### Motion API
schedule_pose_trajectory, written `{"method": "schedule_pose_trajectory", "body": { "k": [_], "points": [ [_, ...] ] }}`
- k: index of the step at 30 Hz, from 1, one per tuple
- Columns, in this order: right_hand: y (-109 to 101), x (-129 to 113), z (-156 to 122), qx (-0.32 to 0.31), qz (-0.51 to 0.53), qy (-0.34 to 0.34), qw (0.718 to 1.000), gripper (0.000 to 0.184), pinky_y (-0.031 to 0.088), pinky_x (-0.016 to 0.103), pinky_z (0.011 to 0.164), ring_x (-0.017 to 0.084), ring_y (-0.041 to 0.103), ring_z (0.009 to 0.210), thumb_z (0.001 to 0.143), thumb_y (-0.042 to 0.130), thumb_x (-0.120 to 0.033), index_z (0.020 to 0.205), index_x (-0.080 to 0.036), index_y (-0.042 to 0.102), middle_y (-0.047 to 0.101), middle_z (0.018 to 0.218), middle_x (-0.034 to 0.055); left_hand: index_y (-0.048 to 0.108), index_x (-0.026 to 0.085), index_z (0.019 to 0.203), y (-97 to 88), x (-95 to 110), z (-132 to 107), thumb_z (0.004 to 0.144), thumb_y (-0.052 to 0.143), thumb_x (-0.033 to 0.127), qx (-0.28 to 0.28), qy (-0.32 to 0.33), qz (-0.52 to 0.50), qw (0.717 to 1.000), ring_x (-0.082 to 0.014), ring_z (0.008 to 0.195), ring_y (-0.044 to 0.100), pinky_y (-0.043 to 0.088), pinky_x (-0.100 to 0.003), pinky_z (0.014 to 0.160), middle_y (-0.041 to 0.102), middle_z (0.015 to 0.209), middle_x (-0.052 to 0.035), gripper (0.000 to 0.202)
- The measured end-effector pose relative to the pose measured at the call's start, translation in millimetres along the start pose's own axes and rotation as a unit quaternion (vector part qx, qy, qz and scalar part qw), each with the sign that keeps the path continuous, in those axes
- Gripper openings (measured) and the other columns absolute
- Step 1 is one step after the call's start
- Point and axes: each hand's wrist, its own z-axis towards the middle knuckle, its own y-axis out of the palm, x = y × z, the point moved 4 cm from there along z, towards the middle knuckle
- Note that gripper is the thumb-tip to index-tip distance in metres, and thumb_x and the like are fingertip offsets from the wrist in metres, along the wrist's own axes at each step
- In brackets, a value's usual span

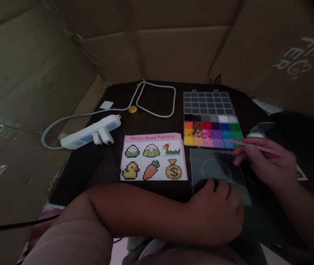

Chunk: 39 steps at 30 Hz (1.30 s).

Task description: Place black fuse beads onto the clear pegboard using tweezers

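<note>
My right hand (270,162) pinches a pair of pink tweezers (263,148), whose tips point left over the lower right compartments of the bead box (186,118). The box lies with its lid folded back and holds small beads sorted by colour. Closer to me is a clear pegboard (195,165) with a faint ring on it. My left hand (217,213) rests over the board's near part, fingers curled under; what they hold, if anything, is hidden. Left of the board lies the Perler Bead Pattern sheet (153,138), with a duck, a carrot and other designs.
A white power strip (90,133) with plugs sits at the left, its grey cable (157,115) looping across the back. A small gold round object (132,109) and a white paper piece (106,105) lie nearby. Cardboard walls (184,55) surround the dark table. A small lidded container (257,134) stands at right.
</note>
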Motion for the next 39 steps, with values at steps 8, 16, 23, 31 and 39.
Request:
{"method": "schedule_pose_trajectory", "body": {
  "k": [8,16,23,31,39],
  "points": [
    [8,-5,-10,-0.029,-0.093,-0.030,0.995,0.020,0.054,0.025,0.049,0.014,0.066,0.049,0.087,0.065,-0.032,0.099,-0.017,0.068,0.072,0.072,0.0047,0.064,0.012,0.126,3.5,3,0,0.097,0.047,0.047,-0.009,0.001,0.016,1.000,-0.0352,0.112,0.053,0.043,-0.044,0.083,0.055,0.128,-0.0222,0.048],
    [9,-8,-6,0.005,-0.137,-0.064,0.988,0.014,0.053,0.023,0.045,0.012,0.062,0.045,0.084,0.065,-0.026,0.092,-0.018,0.073,0.071,0.065,0.0023,0.065,0.012,0.124,3.3,-2,-3,0.099,0.045,0.044,0.007,0.011,-0.002,1.000,-0.0344,0.110,0.053,0.042,-0.042,0.080,0.057,0.124,-0.0199,0.046],
    [5,-5,-6,0.053,-0.165,-0.079,0.982,0.011,0.057,0.026,0.058,0.016,0.067,0.056,0.083,0.065,-0.023,0.086,-0.019,0.074,0.065,0.054,0.0001,0.068,0.016,0.119,3.4,-4,-2,0.097,0.049,0.047,0.005,0.016,-0.016,1.000,-0.0317,0.108,0.053,0.040,-0.041,0.080,0.059,0.121,-0.0165,0.042],
    [12,-19,-4,0.049,-0.173,-0.086,0.980,0.011,0.056,0.025,0.056,0.015,0.065,0.052,0.082,0.063,-0.025,0.077,-0.020,0.071,0.065,0.053,0.0001,0.068,0.019,0.116,3.9,-11,2,0.093,0.056,0.049,0.016,0.006,-0.073,0.997,-0.0272,0.103,0.053,0.039,-0.039,0.077,0.059,0.116,-0.0105,0.040],
    [7,-12,-4,0.037,-0.160,-0.072,0.984,0.009,0.052,0.023,0.047,0.013,0.060,0.046,0.082,0.065,-0.025,0.079,-0.021,0.073,0.063,0.051,-0.0008,0.067,0.023,0.115,8.5,-14,6,0.090,0.060,0.052,0.000,-0.002,-0.089,0.996,-0.0253,0.104,0.051,0.037,-0.037,0.078,0.056,0.117,-0.0086,0.039]
  ]
}}
